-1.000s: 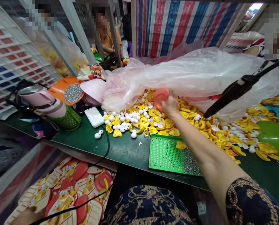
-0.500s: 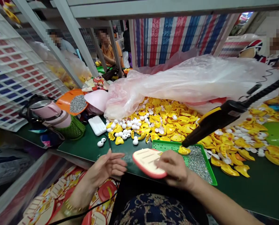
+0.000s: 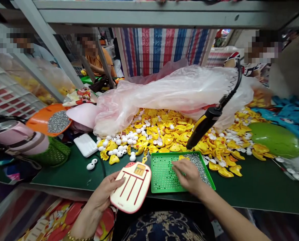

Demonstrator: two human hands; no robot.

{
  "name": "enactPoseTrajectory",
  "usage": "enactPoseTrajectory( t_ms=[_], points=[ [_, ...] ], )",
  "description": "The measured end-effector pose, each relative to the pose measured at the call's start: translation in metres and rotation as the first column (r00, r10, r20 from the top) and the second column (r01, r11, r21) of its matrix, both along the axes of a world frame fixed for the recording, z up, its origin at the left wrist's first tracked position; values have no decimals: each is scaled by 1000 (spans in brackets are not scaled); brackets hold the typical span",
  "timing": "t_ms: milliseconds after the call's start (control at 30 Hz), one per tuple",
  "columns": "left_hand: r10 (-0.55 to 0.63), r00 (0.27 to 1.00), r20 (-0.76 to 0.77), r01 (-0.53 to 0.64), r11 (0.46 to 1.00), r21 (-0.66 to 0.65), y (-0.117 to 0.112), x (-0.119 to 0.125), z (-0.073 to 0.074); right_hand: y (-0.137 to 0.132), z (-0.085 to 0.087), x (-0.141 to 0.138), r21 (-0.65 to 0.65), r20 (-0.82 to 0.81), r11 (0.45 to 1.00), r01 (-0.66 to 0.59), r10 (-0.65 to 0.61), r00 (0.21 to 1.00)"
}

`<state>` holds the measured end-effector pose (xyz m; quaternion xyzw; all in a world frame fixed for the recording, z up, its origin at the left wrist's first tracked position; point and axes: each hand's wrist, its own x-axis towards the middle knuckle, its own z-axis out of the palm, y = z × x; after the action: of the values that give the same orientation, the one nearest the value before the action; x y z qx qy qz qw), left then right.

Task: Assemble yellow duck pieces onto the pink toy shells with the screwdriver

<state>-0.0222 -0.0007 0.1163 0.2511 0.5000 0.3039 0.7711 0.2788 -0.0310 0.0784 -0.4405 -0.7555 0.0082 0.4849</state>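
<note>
Here, case (image 3: 130, 187): in the left hand, tilted at the near edge of the table (image 3: 255, 190), just left of the tray, its cream, slotted face up and its rim red.
Left hand (image 3: 104, 190): clamps the case's left edge, thumb on the face, other fingers behind.
Right hand (image 3: 189, 175): over the tray, fingers bent and drawn close together; I cannot tell whether they pinch anything.
Tray (image 3: 162, 175): green, perforated, small metal parts (image 3: 198, 164) heaped at its right.
Screwdriver (image 3: 204, 125): black, slanting tip-down beyond the tray.
Yellow pieces (image 3: 169, 132): heaped behind the tray, white ones among them.
White eyes (image 3: 129, 139): clustered left of that heap.
Plastic sheet (image 3: 174, 83): crumpled behind the heap.
Orange bowl (image 3: 37, 120): far left, more metal parts inside.
</note>
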Motion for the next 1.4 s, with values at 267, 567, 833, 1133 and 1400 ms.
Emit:
enactPoseTrajectory(
  t_ms=[267, 567, 833, 1133, 1400],
  points=[
    [26, 999, 26, -27, 999, 32, -6, 15, 3, 83, -2, 20, -354, 451, 871, 340, -160, 878],
    [42, 998, 46, -46, 996, 78, -18, 39, -6, 119, 15, 7, -514, 635, 826, 229, 187, 749],
    [34, 999, 17, -35, 992, 124, -16, 50, -7, 127, 10, 5, -516, 626, 821, 246, 164, 763],
    [42, 997, -63, -34, 991, 127, -22, 43, 0, 58, 6, 6, -505, 133, 836, 214, -170, 976],
    [235, 880, -414, 61, 806, 588, -46, 52, 14, -30, 17, -51, -615, -434, 757, -219, -95, 896]
  ],
)
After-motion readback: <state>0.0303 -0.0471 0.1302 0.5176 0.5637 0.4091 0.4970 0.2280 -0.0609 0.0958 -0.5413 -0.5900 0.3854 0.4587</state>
